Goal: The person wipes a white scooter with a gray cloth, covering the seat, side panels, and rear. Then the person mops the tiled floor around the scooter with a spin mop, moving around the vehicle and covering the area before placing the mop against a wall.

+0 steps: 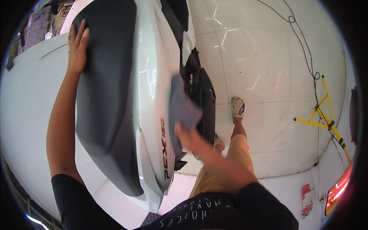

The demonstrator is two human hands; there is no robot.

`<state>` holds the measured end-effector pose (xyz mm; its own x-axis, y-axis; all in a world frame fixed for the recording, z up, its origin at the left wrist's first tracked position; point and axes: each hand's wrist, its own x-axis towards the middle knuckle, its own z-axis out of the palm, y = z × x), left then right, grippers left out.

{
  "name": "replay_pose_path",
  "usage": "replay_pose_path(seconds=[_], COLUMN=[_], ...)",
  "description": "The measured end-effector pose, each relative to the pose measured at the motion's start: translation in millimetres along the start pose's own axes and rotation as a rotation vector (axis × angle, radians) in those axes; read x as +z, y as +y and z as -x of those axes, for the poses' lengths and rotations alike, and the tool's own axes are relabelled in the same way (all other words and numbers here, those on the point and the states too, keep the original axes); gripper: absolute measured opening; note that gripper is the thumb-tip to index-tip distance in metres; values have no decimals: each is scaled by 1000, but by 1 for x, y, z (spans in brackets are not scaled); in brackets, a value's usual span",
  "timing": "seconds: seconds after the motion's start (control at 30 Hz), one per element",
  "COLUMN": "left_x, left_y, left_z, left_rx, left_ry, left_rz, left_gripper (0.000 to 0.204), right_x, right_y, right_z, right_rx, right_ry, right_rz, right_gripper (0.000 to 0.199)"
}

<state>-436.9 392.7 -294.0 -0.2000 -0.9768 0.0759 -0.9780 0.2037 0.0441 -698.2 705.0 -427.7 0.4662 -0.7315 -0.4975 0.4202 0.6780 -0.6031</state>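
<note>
Right hand (184,137) is closed on a grey cloth (184,105), thumb side showing, but it's blurry and most of the fingers are hidden, so I can't tell how tight the grip is. Key thing here is where the scooter's white side panel (151,73) sits: directly left of that hand, with the cloth overlapping the panel's right edge. Can't say for sure if it's pressed flat, too much blur. Panel's long axis runs away from the person, pretty much up and down the view, and the cloth is stretched roughly along the same line, so sideways to the left is panel and straight ahead is more of its edge. Left hand (79,51) is way over on the far side of the black seat (109,73), open, fingers out, resting on the seat's edge and holding nothing. Whole seat's between it and the panel, so the right is easily the nearer one
</note>
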Motion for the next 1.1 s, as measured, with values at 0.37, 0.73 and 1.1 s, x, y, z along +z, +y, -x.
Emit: replay_pose_path(seconds=[0.37, 0.73, 1.1], left_x=[10, 5, 7], left_y=[20, 26, 17], left_z=[-2, -11, -13], left_rx=[-108, -75, -77], left_ry=[75, -4, 17], left_rz=[137, 102, 40], left_gripper=[47, 55, 58], right_x=[-72, -51, -54], right_y=[-101, -61, -236], right_z=[-263, -151, -482], right_rx=[-453, -406, -506], right_ry=[25, 68, 162], right_rz=[287, 218, 869], right_gripper=[70, 77, 66])
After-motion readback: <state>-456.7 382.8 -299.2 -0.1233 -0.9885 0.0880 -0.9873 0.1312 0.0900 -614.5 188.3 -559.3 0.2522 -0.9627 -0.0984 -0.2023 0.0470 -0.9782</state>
